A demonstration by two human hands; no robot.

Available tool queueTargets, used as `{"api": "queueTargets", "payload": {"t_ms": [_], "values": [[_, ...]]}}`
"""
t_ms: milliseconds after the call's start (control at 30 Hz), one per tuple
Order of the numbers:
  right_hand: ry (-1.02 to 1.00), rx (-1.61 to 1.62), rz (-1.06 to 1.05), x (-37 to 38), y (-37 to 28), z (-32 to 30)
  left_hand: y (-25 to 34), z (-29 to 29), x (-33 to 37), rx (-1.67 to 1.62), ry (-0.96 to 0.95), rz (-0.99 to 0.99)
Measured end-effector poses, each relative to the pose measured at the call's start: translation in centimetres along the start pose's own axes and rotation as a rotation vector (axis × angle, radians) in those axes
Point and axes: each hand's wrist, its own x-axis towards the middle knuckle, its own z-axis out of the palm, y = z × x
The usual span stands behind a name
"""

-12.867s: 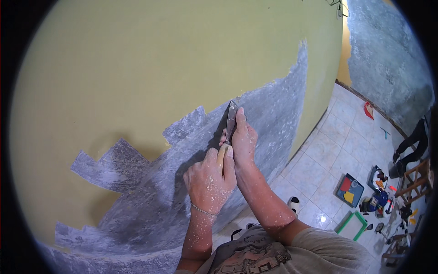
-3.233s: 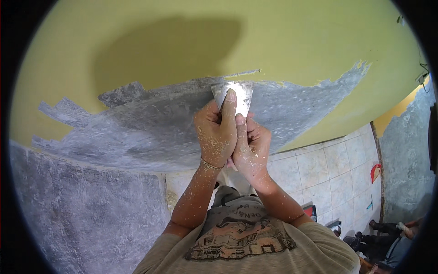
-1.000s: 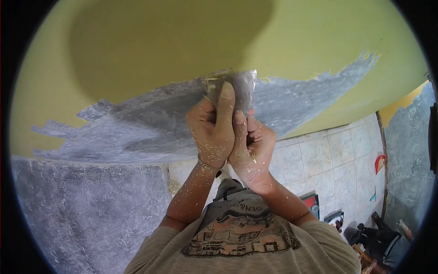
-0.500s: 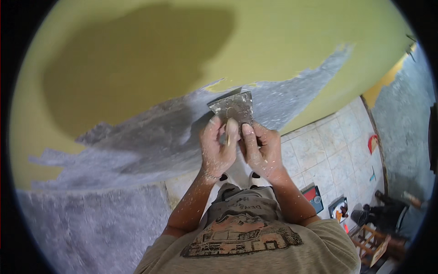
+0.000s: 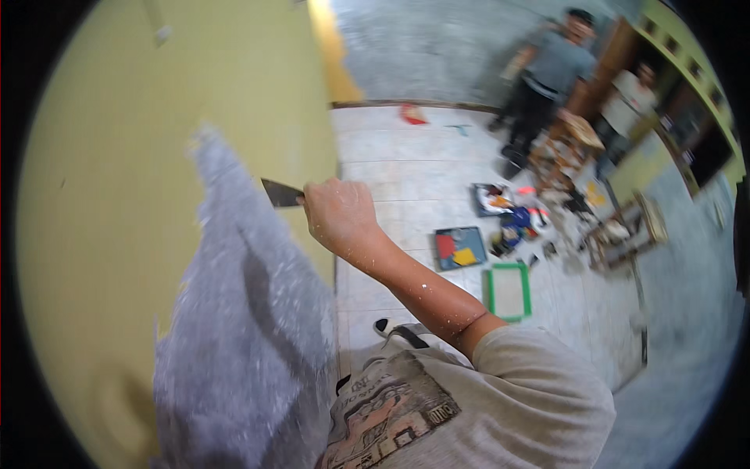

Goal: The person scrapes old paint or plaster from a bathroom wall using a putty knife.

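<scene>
In the head view, your right hand (image 5: 341, 215) is lifted in front of the yellow-green painted wall (image 5: 101, 195), with its grip clamped on the flat metal scraper with a dark, wedge-shaped blade (image 5: 281, 193). Your fist hides the scraper's handle, and the blade points left. It appears over the strip of yellow-green paint just right of the bare grey patch with ragged edges (image 5: 242, 313); you cannot tell from here whether its edge touches the wall. That patch narrows toward its far end and broadens on the near side. Your left hand is out of view, so you cannot tell the state of its grip.

To your right, the white tiled floor (image 5: 391, 172) runs along the wall. On it, right of your forearm, lies a dark blue shallow tray with red and yellow pieces inside (image 5: 459, 248), and nearer to you a green rectangular frame-like tray (image 5: 491, 293). Farther off is a dark tray with white and orange contents (image 5: 479, 202), with a jumble of small items to its right. A red, fan-shaped object (image 5: 412, 115) lies near the far wall. At the far right, a person in a grey shirt and dark trousers (image 5: 558, 70) stands beside a wooden stool (image 5: 580, 133), and another person in a pale shirt (image 5: 626, 102) is farther right.
</scene>
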Motion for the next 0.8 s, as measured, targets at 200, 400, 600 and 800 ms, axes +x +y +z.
{"api": "queueTargets", "payload": {"t_ms": [200,400,600,800], "values": [[-0.330,0.033,0.318,-9.9,8.3,1.1,5.8,-3.3,1.6,-0.246,0.010,0.052],[-0.472,0.410,0.149,-9.7,7.3,8.0,4.5,-1.5,2.9,-0.679,0.100,-0.052],[-0.438,0.637,-0.121,-4.8,4.1,9.8,2.9,-0.1,3.0,-1.132,0.289,-0.178],[-0.612,0.941,-0.216,-1.2,4.4,12.9,16.8,-6.1,-1.9,-0.889,0.650,0.078]]}}
